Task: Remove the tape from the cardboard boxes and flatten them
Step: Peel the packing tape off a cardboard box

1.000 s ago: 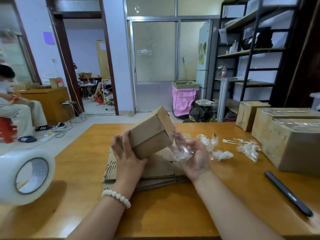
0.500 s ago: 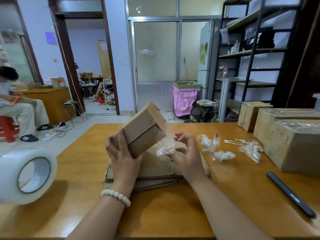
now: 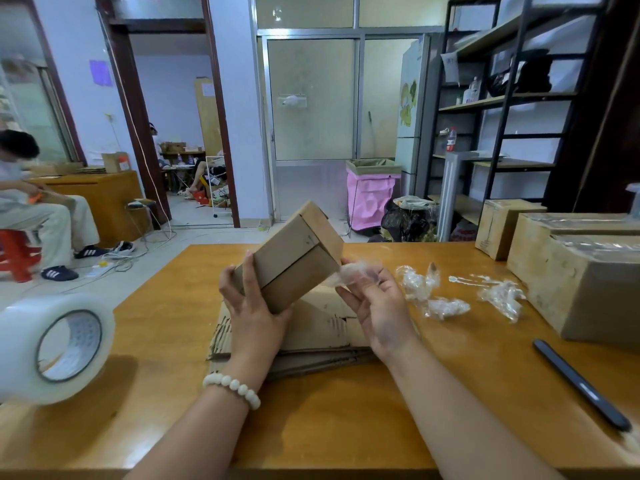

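The left hand [image 3: 254,313] grips a tilted, plain brown box [image 3: 294,251]; the right hand [image 3: 377,306] pinches crumpled clear tape [image 3: 353,271]

the person's forearms [image 3: 194,441] are bare as far up as the frame shows, and so are the left hand [image 3: 254,313] and the right hand [image 3: 377,306]. the left wrist wears a bracelet [image 3: 232,388] of round, glossy off-white beads (one strand, all beads alike in size).
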`<state>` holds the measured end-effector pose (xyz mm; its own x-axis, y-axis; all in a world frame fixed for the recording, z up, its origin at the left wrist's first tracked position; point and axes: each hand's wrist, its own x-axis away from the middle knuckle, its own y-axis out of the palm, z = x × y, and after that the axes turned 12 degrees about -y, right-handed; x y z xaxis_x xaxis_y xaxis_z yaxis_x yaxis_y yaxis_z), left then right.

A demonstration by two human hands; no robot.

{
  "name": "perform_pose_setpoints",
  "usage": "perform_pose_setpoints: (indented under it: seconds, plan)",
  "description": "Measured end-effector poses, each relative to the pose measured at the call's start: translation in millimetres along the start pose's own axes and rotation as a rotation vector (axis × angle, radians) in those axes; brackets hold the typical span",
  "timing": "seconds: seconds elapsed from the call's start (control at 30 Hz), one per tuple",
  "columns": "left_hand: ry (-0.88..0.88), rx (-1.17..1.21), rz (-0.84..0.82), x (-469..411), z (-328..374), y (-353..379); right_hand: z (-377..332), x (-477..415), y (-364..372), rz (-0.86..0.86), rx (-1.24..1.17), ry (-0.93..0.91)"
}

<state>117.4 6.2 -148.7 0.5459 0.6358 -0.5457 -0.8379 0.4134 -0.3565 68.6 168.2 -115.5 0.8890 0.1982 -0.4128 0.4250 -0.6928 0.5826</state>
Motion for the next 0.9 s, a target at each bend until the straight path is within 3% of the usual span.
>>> perform_pose_setpoints:
  seconds: [0.13,0.3,0.37,0.43,0.5,0.67,0.83,0.9]
  plan:
    - [0.025,0.044,0.001,-1.0,0.0,3.2,-1.3,-3.5,-3.4,0.014,-0.209,0.148]
    - [0.076,0.011,-0.093,1.8,0.5,4.3,-4.1,-4.6,-3.3,0.062,-0.143,0.189]
    - [0.087,-0.014,-0.112,2.2,0.3,3.7,-3.7,-4.9,-6.3,0.08,0.156,0.091]
    - [0.132,-0.037,-0.11,1.2,-1.5,2.1,-2.7,-7.1,-14.7,0.022,0.673,-0.123]
    - [0.167,-0.065,-0.108,0.4,-4.2,1.2,-0.5,-6.7,-21.5,-0.04,0.903,-0.272]
    - [0.145,-0.055,-0.063,0.8,-5.7,1.7,-0.8,-12.2,-32.2,0.173,1.038,-0.422]
    - [0.243,-0.094,-0.061,3.1,-3.2,4.6,-9.0,-22.8,-44.9,0.296,1.051,-0.409]
    - [0.165,-0.053,-0.064,2.5,-2.3,3.4,-19.0,-26.8,-54.0,0.438,0.98,-0.372]
